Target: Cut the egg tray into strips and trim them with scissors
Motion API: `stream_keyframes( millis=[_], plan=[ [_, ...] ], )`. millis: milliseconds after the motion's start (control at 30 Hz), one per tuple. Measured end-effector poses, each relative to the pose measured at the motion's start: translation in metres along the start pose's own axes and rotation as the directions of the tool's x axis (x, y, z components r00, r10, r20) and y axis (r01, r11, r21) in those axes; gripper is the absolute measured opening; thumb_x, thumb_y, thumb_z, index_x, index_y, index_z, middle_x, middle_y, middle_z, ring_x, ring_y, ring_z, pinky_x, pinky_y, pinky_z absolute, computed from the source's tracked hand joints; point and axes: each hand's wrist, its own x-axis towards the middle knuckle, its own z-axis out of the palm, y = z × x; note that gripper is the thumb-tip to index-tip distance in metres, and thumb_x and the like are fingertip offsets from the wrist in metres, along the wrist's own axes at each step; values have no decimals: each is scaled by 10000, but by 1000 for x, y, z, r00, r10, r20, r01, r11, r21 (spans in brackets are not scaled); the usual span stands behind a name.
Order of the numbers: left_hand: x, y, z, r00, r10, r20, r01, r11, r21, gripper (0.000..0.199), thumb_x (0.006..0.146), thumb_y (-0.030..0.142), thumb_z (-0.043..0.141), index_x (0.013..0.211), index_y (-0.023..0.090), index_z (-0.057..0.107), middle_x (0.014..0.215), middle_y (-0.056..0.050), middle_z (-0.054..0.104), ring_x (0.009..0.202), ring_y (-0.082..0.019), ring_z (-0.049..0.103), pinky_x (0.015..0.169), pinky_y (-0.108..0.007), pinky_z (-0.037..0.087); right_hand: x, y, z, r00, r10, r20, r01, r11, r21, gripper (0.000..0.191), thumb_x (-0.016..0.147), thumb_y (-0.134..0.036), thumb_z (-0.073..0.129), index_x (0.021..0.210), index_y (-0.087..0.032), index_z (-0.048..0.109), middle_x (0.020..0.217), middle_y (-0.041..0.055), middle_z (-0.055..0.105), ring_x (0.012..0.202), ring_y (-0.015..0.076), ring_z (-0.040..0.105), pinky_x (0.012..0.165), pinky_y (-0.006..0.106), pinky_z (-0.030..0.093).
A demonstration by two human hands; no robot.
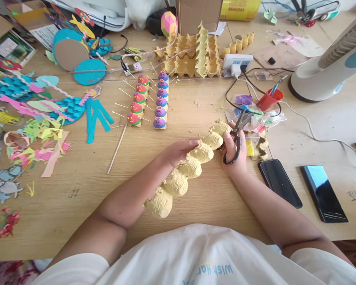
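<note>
A yellow strip of egg carton cups (pixel 190 168) slants across the front of me, above the table, its domed side up. My left hand (pixel 182 151) grips it from behind near the middle, with some fingers hidden under the strip. My right hand (pixel 235 154) is closed round the black handles of a pair of scissors (pixel 239 130), and its fingers also touch the strip's far end. The scissor blades point up and away to the right, clear of the carton.
Two painted egg carton caterpillars (pixel 138 101) (pixel 160 101) with pins stand ahead, before uncut egg cartons (pixel 192 55). Paper scraps (pixel 37 138) and blue paper crafts (pixel 90 72) lie left. Two phones (pixel 280 183) (pixel 323 194), a red cup (pixel 269 99) and a power strip (pixel 237 63) are right.
</note>
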Motion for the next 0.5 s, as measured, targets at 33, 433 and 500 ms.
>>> stream_keyframes(
  millis=[33,433,500],
  plan=[
    [0,0,0,1000,0,16,0,1000,-10,343,667,419,938,822,163,771,731,-20,733,624,-135,680,562,-218,519,0,-3,0,1000,-1,20,2,1000,-20,501,928,-636,720,1279,-285,652,715,-31,581,631,160,602,617,333,546],
    [22,-16,-21,958,285,7,-284,957,-64,447,743,510,919,1094,286,757,1157,-9,796,963,-201,782,773,-284,616,-2,1,4,996,75,38,-76,997,23,412,955,-609,703,1169,-271,607,648,-65,592,538,141,607,521,272,506],
    [21,-17,-17,965,262,-20,-262,960,-102,435,797,516,875,1147,286,757,1196,-14,794,1017,-220,779,804,-300,617,-3,-1,4,998,55,12,-55,998,11,390,956,-604,704,1137,-272,609,646,-59,599,529,142,601,508,275,497]
  ],
)
